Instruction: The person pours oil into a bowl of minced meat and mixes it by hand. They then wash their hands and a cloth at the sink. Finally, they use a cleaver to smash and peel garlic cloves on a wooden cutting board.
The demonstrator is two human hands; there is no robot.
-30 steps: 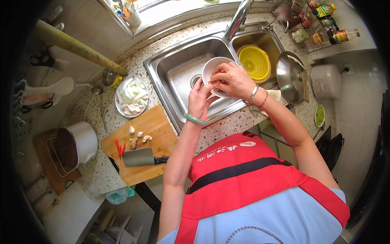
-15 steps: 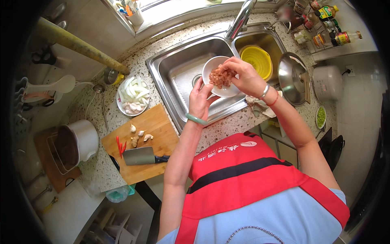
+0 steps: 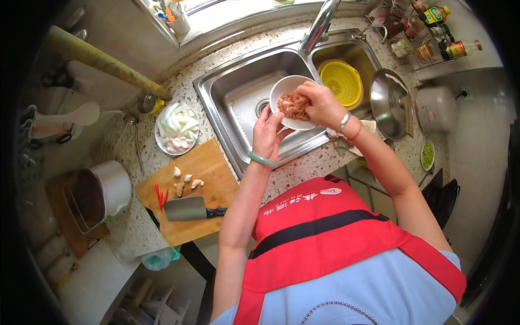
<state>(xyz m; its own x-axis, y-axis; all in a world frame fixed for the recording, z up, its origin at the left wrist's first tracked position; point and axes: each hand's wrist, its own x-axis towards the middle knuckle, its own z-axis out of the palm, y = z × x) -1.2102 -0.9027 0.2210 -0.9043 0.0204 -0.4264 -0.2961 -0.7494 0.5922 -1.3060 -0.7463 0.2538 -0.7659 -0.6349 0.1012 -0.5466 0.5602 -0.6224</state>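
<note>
Over the left sink basin, my left hand (image 3: 265,134) grips a white bowl (image 3: 283,86) by its near left side, the thumb at the rim. Pinkish minced meat (image 3: 292,106) lies inside, heaped toward the bowl's middle. My right hand (image 3: 324,107) reaches in from the right, its fingers curled and pressed into the meat. The fingertips are hidden by the hand and the meat. A green bangle circles my left wrist.
A yellow strainer (image 3: 340,84) sits in the right basin under the faucet (image 3: 320,26), with a metal lid (image 3: 388,103) beside it. To the left are a plate of sliced white vegetables (image 3: 177,125) and a cutting board (image 3: 208,157) bearing a cleaver (image 3: 185,208), garlic and red chillies.
My right hand has moved slightly down and in, its fingers going deeper into the meat. The bowl and my left hand stay nearly where they were.
</note>
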